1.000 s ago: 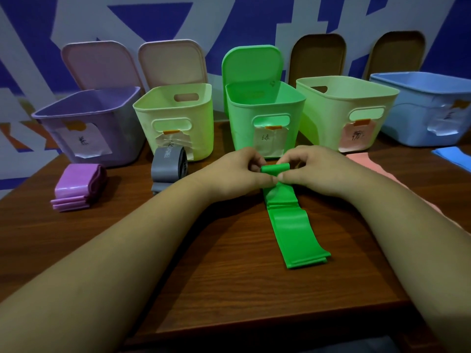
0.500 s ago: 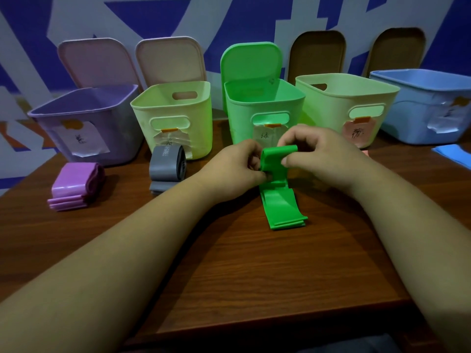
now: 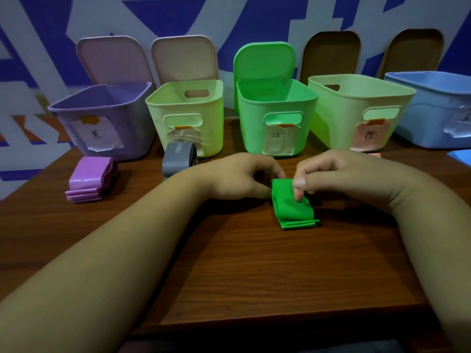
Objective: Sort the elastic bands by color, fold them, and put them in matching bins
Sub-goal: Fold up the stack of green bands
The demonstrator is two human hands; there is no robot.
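Note:
A green elastic band, folded into a short stack, lies on the brown table in front of the green bin. My left hand pinches its far left edge. My right hand holds its far right side, thumb pressed on the top layer. A folded purple band sits before the purple bin. A grey band stands rolled against the left pale-yellow bin.
A second pale-yellow bin with a pink label and a blue bin stand at the right. A blue band and a sliver of pink band lie near them. Open lids lean on the wall. The table's front edge is near.
The long green band has been folded over into a short stack. Both hands came down from a raised fold to the table and now hold the stack flat.

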